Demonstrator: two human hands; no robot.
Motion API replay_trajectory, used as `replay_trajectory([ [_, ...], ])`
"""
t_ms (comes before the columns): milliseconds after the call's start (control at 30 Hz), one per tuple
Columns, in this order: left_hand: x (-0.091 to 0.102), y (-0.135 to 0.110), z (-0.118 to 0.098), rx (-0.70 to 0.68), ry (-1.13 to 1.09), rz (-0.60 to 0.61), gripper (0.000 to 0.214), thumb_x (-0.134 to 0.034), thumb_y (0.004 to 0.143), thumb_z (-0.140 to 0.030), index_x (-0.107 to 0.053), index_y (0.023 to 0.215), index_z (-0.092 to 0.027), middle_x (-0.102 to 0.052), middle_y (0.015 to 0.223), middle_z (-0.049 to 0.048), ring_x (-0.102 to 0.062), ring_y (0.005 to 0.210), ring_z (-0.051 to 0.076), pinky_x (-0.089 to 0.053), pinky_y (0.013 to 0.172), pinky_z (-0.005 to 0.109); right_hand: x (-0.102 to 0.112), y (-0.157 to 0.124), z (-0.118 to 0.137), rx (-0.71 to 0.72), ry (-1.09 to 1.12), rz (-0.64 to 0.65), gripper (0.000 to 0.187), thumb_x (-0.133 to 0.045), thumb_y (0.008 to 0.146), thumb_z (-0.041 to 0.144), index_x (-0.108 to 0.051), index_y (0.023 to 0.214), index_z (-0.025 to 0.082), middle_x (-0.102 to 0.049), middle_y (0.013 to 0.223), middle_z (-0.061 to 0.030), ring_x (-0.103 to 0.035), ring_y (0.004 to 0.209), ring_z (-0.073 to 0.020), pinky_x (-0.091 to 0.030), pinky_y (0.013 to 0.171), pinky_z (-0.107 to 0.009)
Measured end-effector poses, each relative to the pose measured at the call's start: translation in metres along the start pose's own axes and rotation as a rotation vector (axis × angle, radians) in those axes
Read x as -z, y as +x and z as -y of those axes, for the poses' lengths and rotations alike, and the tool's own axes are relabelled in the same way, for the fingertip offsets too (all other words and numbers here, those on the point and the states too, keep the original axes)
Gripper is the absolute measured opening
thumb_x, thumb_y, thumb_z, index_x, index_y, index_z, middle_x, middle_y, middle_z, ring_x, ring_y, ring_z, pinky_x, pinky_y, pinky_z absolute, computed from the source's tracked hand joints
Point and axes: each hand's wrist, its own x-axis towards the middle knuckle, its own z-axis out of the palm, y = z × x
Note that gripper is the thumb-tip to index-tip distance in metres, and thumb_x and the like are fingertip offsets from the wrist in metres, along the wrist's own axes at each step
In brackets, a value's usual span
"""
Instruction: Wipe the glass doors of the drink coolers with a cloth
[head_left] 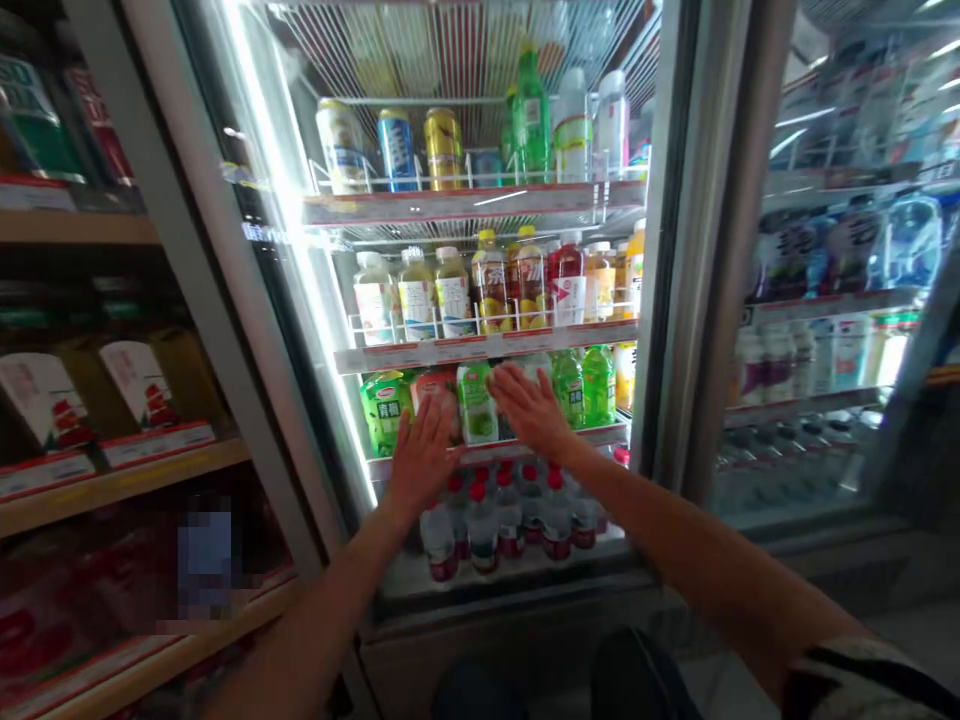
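Note:
I reach both arms into an open drinks fridge. My left hand (421, 450) is stretched flat, fingers up, against a pink-labelled bottle (436, 392) on the third shelf (600, 434). My right hand (529, 406) is also open, fingers spread, resting just right of a light green bottle (477, 404) that stands between my two hands. A darker green bottle (385, 408) stands to the left, and more green bottles (585, 386) to the right. Neither hand grips anything.
Below the hands stand several red-capped water bottles (510, 515). Upper shelves hold cans (397, 150) and tea and juice bottles (487, 285). The fridge's door frame (675, 250) rises at right beside another closed glass fridge (832, 300). Wooden shelves with cartons (112, 400) stand at left.

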Motion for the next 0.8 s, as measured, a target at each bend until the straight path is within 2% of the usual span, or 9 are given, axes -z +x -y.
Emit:
replay_trajectory([
  [67, -0.004, 0.006, -0.007, 0.002, -0.014, -0.01, 0.062, -0.044, 0.088, -0.038, -0.025, 0.141, -0.012, -0.031, 0.145, 0.0167, -0.017, 0.139, 0.025, -0.015, 0.112, 0.047, 0.004, 0.013, -0.013, -0.143, -0.021, -0.066, 0.049, -0.039, 0.091, 0.021, -0.033, 0.14, 0.021, -0.037, 0.145, -0.0071, -0.019, 0.139, -0.0198, -0.003, 0.115, -0.048],
  [100, -0.006, 0.007, -0.01, 0.004, -0.018, -0.014, 0.063, -0.045, 0.088, -0.038, -0.025, 0.142, -0.012, -0.031, 0.145, 0.0167, -0.017, 0.139, 0.025, -0.015, 0.112, 0.047, 0.005, 0.012, -0.014, -0.167, -0.028, -0.077, 0.048, -0.039, 0.091, 0.021, -0.034, 0.139, 0.021, -0.036, 0.145, -0.0071, -0.019, 0.139, -0.0201, -0.004, 0.115, -0.048],
  [167, -0.007, 0.009, -0.016, 0.0, -0.02, -0.018, 0.063, -0.046, 0.087, -0.037, -0.025, 0.141, -0.012, -0.031, 0.145, 0.0166, -0.017, 0.139, 0.025, -0.015, 0.112, 0.046, 0.005, -0.009, -0.006, -0.109, -0.026, -0.056, 0.047, -0.039, 0.091, 0.019, -0.036, 0.138, 0.021, -0.039, 0.143, -0.006, -0.021, 0.139, -0.0195, -0.004, 0.115, -0.047],
  [267, -0.008, 0.01, -0.023, -0.033, -0.018, -0.006, 0.062, -0.047, 0.087, -0.036, -0.028, 0.14, -0.012, -0.033, 0.144, 0.0158, -0.017, 0.139, 0.025, -0.014, 0.113, 0.045, 0.002, -0.055, 0.008, 0.091, -0.009, 0.041, 0.045, -0.039, 0.09, 0.017, -0.041, 0.135, 0.022, -0.045, 0.139, -0.0032, -0.028, 0.136, -0.017, -0.002, 0.116, -0.044],
  [333, -0.009, 0.014, -0.026, -0.055, -0.02, 0.005, 0.06, -0.047, 0.087, -0.036, -0.03, 0.139, -0.012, -0.033, 0.144, 0.0154, -0.017, 0.139, 0.024, -0.013, 0.113, 0.046, 0.002, -0.068, 0.005, 0.122, -0.018, 0.062, 0.044, -0.039, 0.091, 0.018, -0.043, 0.134, 0.023, -0.048, 0.138, -0.0022, -0.032, 0.134, -0.0159, 0.0, 0.116, -0.043],
  [533, -0.011, 0.04, -0.047, -0.068, -0.045, -0.002, 0.059, -0.05, 0.085, -0.039, -0.037, 0.136, -0.011, -0.032, 0.145, 0.0159, -0.015, 0.139, 0.026, -0.013, 0.113, 0.047, 0.012, -0.029, -0.045, -0.255, -0.107, -0.154, 0.043, -0.038, 0.091, 0.021, -0.044, 0.133, 0.017, -0.044, 0.14, -0.0094, -0.026, 0.137, -0.0198, -0.008, 0.115, -0.046],
  [600, -0.011, 0.047, -0.057, -0.078, -0.057, -0.003, 0.06, -0.05, 0.085, -0.039, -0.036, 0.136, -0.011, -0.032, 0.145, 0.0155, -0.015, 0.139, 0.025, -0.013, 0.113, 0.047, 0.014, -0.039, -0.045, -0.264, -0.112, -0.148, 0.043, -0.038, 0.091, 0.019, -0.044, 0.133, 0.017, -0.044, 0.139, -0.0096, -0.026, 0.137, -0.0199, -0.01, 0.114, -0.046],
  [733, -0.011, 0.054, -0.069, -0.114, -0.069, -0.008, 0.061, -0.051, 0.085, -0.04, -0.036, 0.136, -0.012, -0.035, 0.143, 0.0153, -0.016, 0.139, 0.025, -0.012, 0.113, 0.046, 0.015, -0.083, -0.033, -0.16, -0.092, -0.052, 0.044, -0.041, 0.09, 0.018, -0.044, 0.133, 0.02, -0.051, 0.134, -0.0075, -0.028, 0.136, -0.0184, -0.01, 0.115, -0.044],
  [800, -0.012, 0.059, -0.068, -0.122, -0.072, -0.014, 0.061, -0.052, 0.084, -0.04, -0.036, 0.136, -0.012, -0.035, 0.143, 0.0152, -0.015, 0.139, 0.025, -0.012, 0.113, 0.047, 0.017, -0.086, -0.043, -0.148, -0.116, -0.066, 0.044, -0.041, 0.09, 0.018, -0.043, 0.134, 0.019, -0.052, 0.133, -0.0075, -0.028, 0.136, -0.0178, -0.009, 0.115, -0.043],
])
